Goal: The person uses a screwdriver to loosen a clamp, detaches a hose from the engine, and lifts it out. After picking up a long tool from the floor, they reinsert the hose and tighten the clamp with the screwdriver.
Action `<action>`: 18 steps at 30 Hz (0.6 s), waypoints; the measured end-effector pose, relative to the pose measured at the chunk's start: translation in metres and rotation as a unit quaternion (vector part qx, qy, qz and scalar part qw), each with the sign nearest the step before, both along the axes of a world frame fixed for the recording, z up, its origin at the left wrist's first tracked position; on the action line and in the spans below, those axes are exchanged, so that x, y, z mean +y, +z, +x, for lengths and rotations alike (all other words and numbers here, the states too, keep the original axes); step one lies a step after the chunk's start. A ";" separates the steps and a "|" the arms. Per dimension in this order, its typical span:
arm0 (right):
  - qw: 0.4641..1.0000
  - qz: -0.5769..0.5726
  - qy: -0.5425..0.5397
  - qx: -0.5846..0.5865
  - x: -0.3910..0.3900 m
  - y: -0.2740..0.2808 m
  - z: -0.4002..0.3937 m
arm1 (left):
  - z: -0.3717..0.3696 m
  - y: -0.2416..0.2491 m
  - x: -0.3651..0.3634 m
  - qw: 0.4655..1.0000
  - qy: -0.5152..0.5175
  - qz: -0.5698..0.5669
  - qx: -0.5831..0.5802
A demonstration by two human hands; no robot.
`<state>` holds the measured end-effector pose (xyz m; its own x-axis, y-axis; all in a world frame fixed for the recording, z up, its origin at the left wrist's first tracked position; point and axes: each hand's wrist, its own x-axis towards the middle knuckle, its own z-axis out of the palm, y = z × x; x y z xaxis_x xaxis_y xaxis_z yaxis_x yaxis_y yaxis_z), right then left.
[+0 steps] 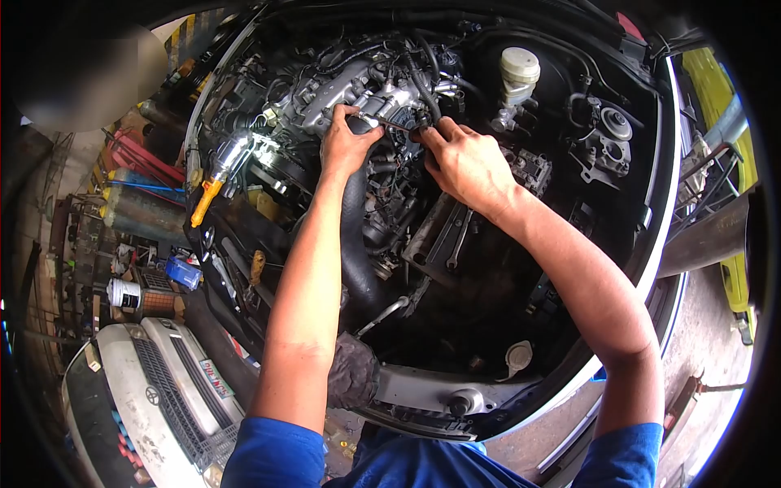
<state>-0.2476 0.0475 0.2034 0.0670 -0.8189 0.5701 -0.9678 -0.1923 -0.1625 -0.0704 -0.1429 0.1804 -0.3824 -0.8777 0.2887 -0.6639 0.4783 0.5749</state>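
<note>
Over the engine, my left hand curls its thumb and fingers around the upper end of a thick black hose. A bright metal piece shows between the thumb and forefinger. My right hand is closed, with the knuckles up. From its fingertips a thin screwdriver points left towards the hose end; its handle is mostly hidden by the fingers. The hose runs down between my forearms. Below my right hand, a wrench lies in the engine bay.
A lit work lamp with an orange handle sits at the bay's left edge. A white-capped reservoir stands at the back right. The front crossmember is near my body. Left on the floor are a white bumper and a blue box.
</note>
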 end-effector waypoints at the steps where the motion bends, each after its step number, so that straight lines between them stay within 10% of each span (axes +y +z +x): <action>1: 1.000 0.002 -0.002 0.007 0.000 -0.001 0.000 | 0.000 0.000 0.001 1.000 0.000 0.000 -0.001; 6: 1.000 -0.018 0.000 -0.016 -0.002 -0.006 0.004 | -0.001 0.000 0.000 1.000 0.004 0.000 -0.003; 7: 0.980 0.047 -0.024 -0.191 -0.006 -0.007 0.005 | -0.001 0.000 0.000 1.000 0.005 -0.003 -0.004; 9: 0.837 0.166 -0.070 -0.516 -0.016 0.002 0.007 | 0.000 0.000 0.001 1.000 0.009 -0.002 -0.003; 10: 0.671 0.258 -0.032 -0.694 -0.015 0.007 -0.001 | -0.001 -0.001 0.001 1.000 0.010 -0.001 -0.002; 11: 0.646 0.272 -0.004 -0.713 -0.014 0.004 -0.007 | -0.002 -0.001 0.001 1.000 0.012 -0.004 -0.002; 15: 0.938 0.070 -0.018 -0.340 -0.018 -0.012 -0.007 | -0.002 -0.004 -0.001 1.000 0.011 -0.012 -0.002; 18: 0.998 0.015 0.003 -0.056 -0.010 -0.009 -0.012 | 0.000 -0.006 -0.004 1.000 0.004 -0.020 0.003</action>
<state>-0.2595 0.0375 0.1946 0.0096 -0.8359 0.5488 -0.9422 -0.1914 -0.2750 -0.0702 -0.1465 0.1741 -0.3736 -0.8688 0.3251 -0.6646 0.4952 0.5595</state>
